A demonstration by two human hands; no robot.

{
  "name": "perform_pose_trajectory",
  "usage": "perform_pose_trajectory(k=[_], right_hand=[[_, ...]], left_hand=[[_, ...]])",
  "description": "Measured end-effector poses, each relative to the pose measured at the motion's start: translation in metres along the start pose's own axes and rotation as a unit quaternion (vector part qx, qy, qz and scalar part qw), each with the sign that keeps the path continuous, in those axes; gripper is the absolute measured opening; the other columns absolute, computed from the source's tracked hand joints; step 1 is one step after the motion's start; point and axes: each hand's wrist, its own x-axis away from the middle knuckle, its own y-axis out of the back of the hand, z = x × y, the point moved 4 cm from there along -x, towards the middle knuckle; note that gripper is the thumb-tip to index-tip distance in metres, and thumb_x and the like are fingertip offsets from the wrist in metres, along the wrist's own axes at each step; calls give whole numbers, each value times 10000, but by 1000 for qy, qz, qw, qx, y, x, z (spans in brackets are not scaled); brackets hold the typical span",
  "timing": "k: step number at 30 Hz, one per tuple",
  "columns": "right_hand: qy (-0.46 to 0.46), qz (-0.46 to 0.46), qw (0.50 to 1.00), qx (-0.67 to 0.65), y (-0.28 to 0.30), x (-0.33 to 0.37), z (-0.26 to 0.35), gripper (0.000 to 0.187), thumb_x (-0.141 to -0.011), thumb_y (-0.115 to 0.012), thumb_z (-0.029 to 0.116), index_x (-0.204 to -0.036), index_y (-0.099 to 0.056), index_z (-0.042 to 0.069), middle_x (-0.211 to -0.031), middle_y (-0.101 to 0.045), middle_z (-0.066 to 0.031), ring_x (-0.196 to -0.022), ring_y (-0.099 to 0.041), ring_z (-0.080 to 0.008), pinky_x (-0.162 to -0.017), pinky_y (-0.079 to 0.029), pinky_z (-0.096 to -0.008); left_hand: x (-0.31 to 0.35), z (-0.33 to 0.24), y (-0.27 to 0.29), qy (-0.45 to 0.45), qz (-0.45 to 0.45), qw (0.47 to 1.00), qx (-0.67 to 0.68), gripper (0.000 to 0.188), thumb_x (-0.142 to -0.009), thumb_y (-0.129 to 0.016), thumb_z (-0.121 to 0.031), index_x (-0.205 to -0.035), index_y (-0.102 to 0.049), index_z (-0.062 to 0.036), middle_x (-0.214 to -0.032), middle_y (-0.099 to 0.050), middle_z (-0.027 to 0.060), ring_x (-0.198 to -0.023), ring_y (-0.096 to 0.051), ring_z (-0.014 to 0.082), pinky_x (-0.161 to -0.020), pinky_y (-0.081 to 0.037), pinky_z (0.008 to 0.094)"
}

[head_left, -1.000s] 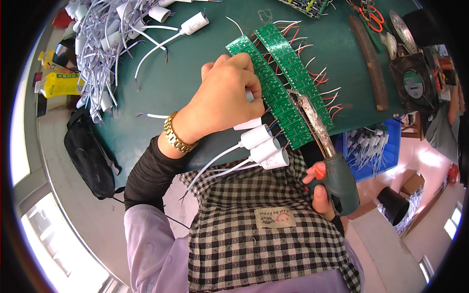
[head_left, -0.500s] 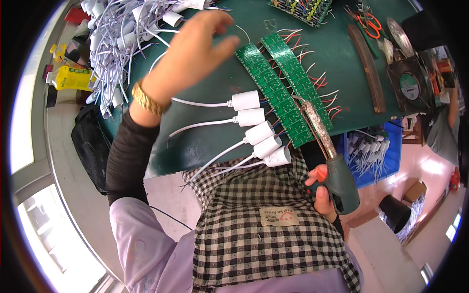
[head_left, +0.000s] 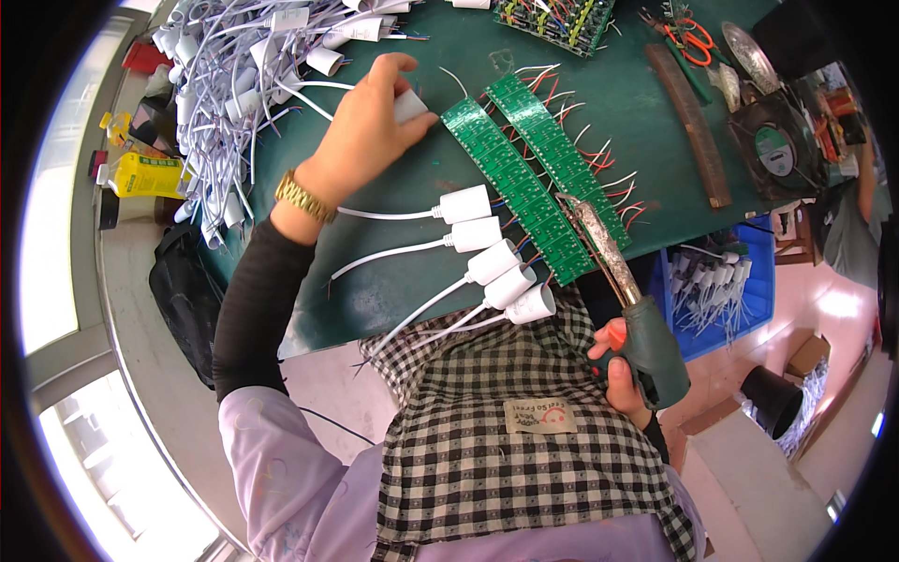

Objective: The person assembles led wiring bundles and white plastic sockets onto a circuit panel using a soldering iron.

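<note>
at far left, a squat yellow plastic bottle (head_left: 148, 176) and, below it, a dark black fabric bag (head_left: 184, 300). next, heaped on the smooth dark green surface (head_left: 365, 292), a tangled pile of white cylindrical lamp holders with thin white cables (head_left: 225, 98). then the left hand (head_left: 367, 120), wearing a gold-coloured metal bracelet (head_left: 304, 195) at the wrist, with thumb and fingers narrowed around a single white plastic lamp holder (head_left: 410, 106), near the upper end of the boards but apart from them. below and to the right, five white plastic lamp holders in a slanting row (head_left: 472, 234), cables trailing left, short coloured wires toward the boards; lowest ones over the black-and-white checked cloth apron (head_left: 524, 459). at centre, a long green left-hand circuit-board strip (head_left: 517, 187), and just beside it a parallel green right-hand circuit-board strip (head_left: 552, 140), fringed along its right edge with red and white wires. above, a green board crowded with components (head_left: 562, 21). below the strips, the right hand (head_left: 624, 384), closed around the dark green handle of a soldering tool with a mottled metal barrel (head_left: 607, 245); tip over the strips, contact impossible to tell. farther right, a brown curved bar (head_left: 688, 126), orange-handled cutters (head_left: 693, 42), a blue plastic bin (head_left: 763, 281) containing more lamp holders, and a black square fan (head_left: 775, 150).
</note>
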Motion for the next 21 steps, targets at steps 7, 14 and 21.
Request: perform_pose_trajectory(k=[7, 14, 21], right_hand=[[16, -5, 1000, -9, -3, -12, -2, 442, -870, -572, 250, -1218, -480, -8, -1047, -556, -127, -780, -573, -150, -710, -477, -292], [66, -6, 998, -12, -2, -14, 1, 440, -881, -553, 224, -1226, -457, -33, -1044, -552, -144, -773, -579, -165, -703, -490, -301], [88, -103, 989, -60, 2, -12, -7, 442, -858, -550, 251, -1148, -461, -70, -927, -561, -196, -641, -560, -171, -571, -477, -265]], left_hand=[[43, -32, 7, 70, 262, 949, 160, 368, -763, -715, -202, -1020, -560, 11, -841, -607, 138, -756, -596, 207, -696, -467, 306], [40, -33, 11, 179, 299, 923, 164, 357, -779, -658, -127, -1091, -547, 10, -886, -613, 44, -799, -550, 120, -729, -450, 261], [49, -75, 14, 275, 334, 850, 300, 445, -783, -683, -84, -1171, -492, 21, -909, -586, 11, -813, -554, 61, -734, -455, 213]])
